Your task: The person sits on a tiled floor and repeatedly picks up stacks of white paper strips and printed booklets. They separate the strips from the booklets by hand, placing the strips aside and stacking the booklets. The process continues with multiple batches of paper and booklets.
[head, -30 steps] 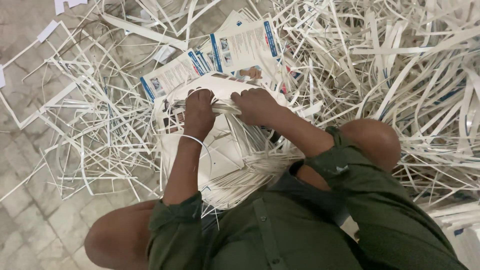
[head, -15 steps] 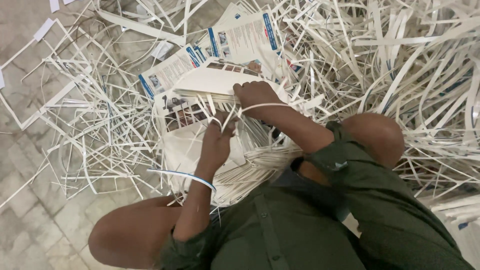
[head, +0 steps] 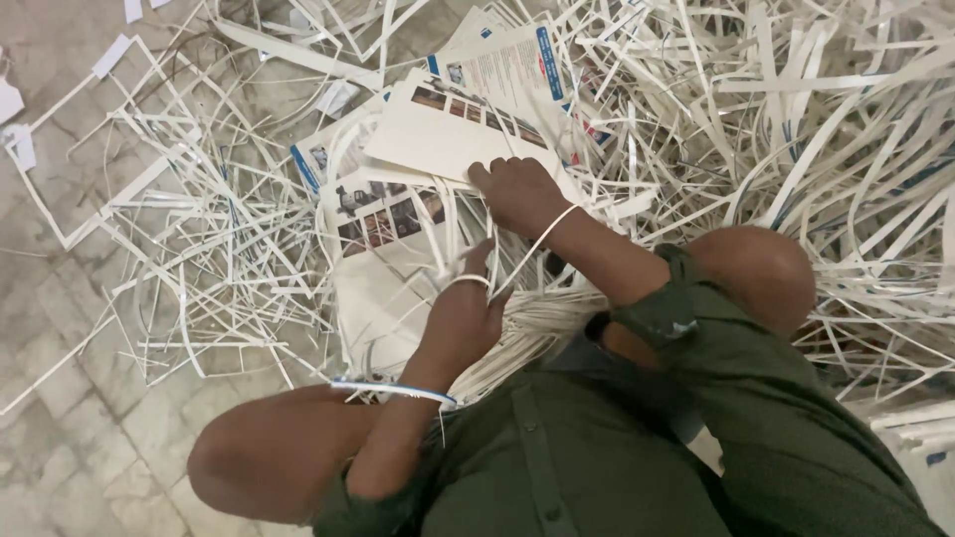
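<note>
I sit on the floor amid white paper strips. My right hand (head: 517,194) presses flat on a stack of printed sheets (head: 438,134) in front of me, fingers spread, with a thin strip looped over its wrist. My left hand (head: 460,318) is closer to my body, fingers pinched on a thin white paper strip (head: 517,261) that runs up toward the right wrist. A bundle of gathered strips (head: 527,333) lies under both forearms across my lap. A white-and-blue strip (head: 393,390) wraps my left forearm.
A deep heap of cut paper strips (head: 796,149) fills the right and top. Looser strips and rectangular paper frames (head: 109,169) lie scattered on the stone floor (head: 80,418) at left. My knees (head: 756,268) flank the bundle.
My left hand has pulled back from the sheets toward my body, drawing a strip with it. My right hand has stayed on the stack, now flatter. A sheet has shifted under it.
</note>
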